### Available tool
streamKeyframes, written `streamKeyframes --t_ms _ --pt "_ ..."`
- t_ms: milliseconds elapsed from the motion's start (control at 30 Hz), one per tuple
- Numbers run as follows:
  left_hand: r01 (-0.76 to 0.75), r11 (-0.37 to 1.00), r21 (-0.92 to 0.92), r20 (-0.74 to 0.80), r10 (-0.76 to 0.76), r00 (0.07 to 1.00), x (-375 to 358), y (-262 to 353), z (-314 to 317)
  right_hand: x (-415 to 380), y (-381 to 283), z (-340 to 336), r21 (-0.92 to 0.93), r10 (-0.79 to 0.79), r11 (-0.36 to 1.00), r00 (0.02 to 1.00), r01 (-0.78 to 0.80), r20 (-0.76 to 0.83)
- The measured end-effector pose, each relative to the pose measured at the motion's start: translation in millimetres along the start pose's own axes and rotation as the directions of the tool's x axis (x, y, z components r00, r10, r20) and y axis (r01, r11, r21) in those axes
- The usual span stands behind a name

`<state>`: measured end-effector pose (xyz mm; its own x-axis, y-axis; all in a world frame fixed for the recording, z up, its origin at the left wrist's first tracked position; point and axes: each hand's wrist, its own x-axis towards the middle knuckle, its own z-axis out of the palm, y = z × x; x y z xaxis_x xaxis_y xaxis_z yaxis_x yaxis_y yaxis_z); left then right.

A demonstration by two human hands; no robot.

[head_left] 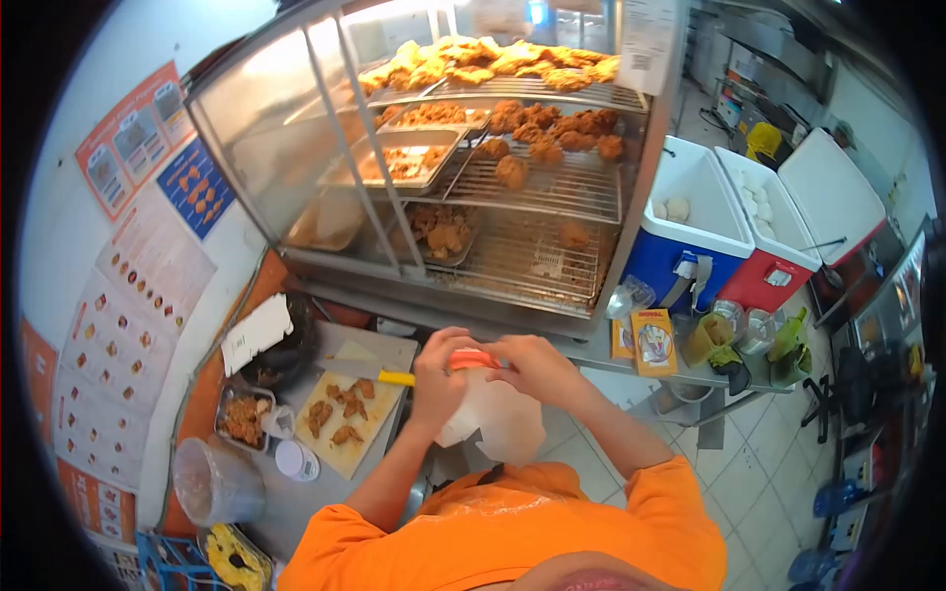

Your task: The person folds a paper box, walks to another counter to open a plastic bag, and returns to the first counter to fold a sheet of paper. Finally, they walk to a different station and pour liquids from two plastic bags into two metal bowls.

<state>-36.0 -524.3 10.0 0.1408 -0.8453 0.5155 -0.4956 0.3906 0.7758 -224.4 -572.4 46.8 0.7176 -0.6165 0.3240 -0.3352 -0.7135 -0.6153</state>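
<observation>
In front of my chest, both hands grip a pale white, paper-like piece (pixel 498 414) with an orange-red part (pixel 473 359) at its top. My left hand (pixel 441 374) is closed around the left side, fingers curled over the top. My right hand (pixel 537 369) closes on the right side, thumb near the orange-red part. Exactly what the piece is, I cannot tell. Just left of my left hand, a yellow-handled knife (pixel 394 378) lies across a cutting board (pixel 370 433) that carries several pieces of fried chicken (pixel 345 402).
A heated glass cabinet (pixel 414 266) with racks of fried chicken stands ahead. Beside the board are a foil tray of chicken (pixel 244 416), a white-lidded jar (pixel 296 460) and a clear bucket (pixel 212 483). Blue (pixel 680 251) and red (pixel 759 281) coolers stand open at right.
</observation>
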Motion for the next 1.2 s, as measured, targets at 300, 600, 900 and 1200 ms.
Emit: streamKeyframes --t_ms 300,600,900,1200 --pt "0.532 0.716 -0.452 -0.532 -0.695 0.483 -147.0 -92.3 -182.8 39.7 28.2 92.5 0.773 0.492 0.62 0.834 -0.134 -0.251" --pt "0.396 0.584 -0.708 -0.665 -0.741 -0.096 -361.6 -54.4 -220.4 10.2 -117.0 354.4 0.435 -0.09 0.439 0.443 -0.787 0.892" --pt "0.686 0.615 -0.389 -0.92 -0.227 -0.319 -472.7 -21.3 -277.7 46.7 -171.9 451.4 0.242 -0.093 0.861 0.329 -0.447 0.94" --pt "0.388 0.92 0.062 -0.92 -0.098 0.379 -347.5 -40.4 -301.8 -24.2 -139.9 428.3 0.138 -0.016 0.642 0.166 -0.755 0.986"
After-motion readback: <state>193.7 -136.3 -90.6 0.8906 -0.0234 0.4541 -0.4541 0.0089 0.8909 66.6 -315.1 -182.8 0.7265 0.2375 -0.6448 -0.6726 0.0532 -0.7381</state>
